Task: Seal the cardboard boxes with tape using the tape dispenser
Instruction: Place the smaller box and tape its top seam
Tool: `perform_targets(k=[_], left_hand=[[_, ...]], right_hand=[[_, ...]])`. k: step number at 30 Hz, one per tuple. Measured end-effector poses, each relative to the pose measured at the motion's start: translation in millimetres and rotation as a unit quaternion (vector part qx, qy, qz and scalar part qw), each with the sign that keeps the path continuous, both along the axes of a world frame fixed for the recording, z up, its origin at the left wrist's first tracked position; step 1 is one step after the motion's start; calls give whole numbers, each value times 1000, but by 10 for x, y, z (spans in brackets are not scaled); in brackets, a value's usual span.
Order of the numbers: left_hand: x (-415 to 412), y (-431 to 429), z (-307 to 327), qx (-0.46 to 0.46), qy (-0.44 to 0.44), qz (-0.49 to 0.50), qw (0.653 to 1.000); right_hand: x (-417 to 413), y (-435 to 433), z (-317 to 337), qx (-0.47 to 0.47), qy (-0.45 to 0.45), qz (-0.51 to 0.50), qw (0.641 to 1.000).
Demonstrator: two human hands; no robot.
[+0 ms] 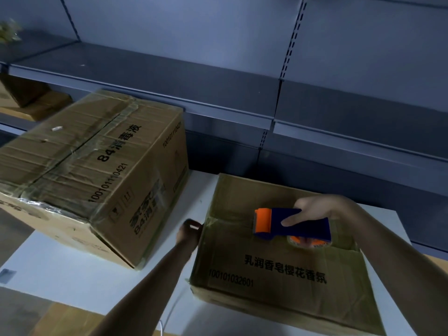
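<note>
The right hand [315, 209] wraps its fingers round the blue and orange tape dispenser [298, 224], which sits on top of the flat cardboard box [266, 270]. The left hand [189, 232] is curled at this box's left edge; I cannot tell if it pinches anything. A bigger box [97, 166] sits left of it.

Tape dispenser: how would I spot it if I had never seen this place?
Below the grey shelves stands a white table bearing a big box and, at the right, a flatter box. On the flatter box the right hand grips the tape dispenser. It is the only brightly coloured thing: dark blue body, orange roller.
</note>
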State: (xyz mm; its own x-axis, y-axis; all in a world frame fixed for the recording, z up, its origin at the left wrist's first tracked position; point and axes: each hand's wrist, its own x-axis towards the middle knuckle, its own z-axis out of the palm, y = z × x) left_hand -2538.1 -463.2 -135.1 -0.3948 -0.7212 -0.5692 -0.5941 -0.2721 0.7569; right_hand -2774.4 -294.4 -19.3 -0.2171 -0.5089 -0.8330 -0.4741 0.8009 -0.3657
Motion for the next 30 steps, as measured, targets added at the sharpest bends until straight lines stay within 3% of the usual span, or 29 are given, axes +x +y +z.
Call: perform_targets(k=[2,5,9,12,17,25,30], left_hand=[[-58,-34,81,-151,-34,-28,988],[-135,94,223,-318,-6,-92,944],[-301,598,100,-507,-66,-336,791],[-350,720,-5,-517,-146,-376,755],[-333,638,-50,-534,-169,-407,722],[-187,275,7,-546,-204,-420,696],[-234,292,-29,-551,-214,-404,699]], right_hand=[[-5,0,-7,-10,26,10,1000],[-13,-24,-17,-15,63,36,997],[-47,28,-33,-33,36,11,999],[-63,63,-46,-47,15,-13,999],[-78,9,-18,-40,-14,-10,999],[81,-141,-150,-94,-82,-53,991],[3,-41,-211,-114,-202,-72,970]])
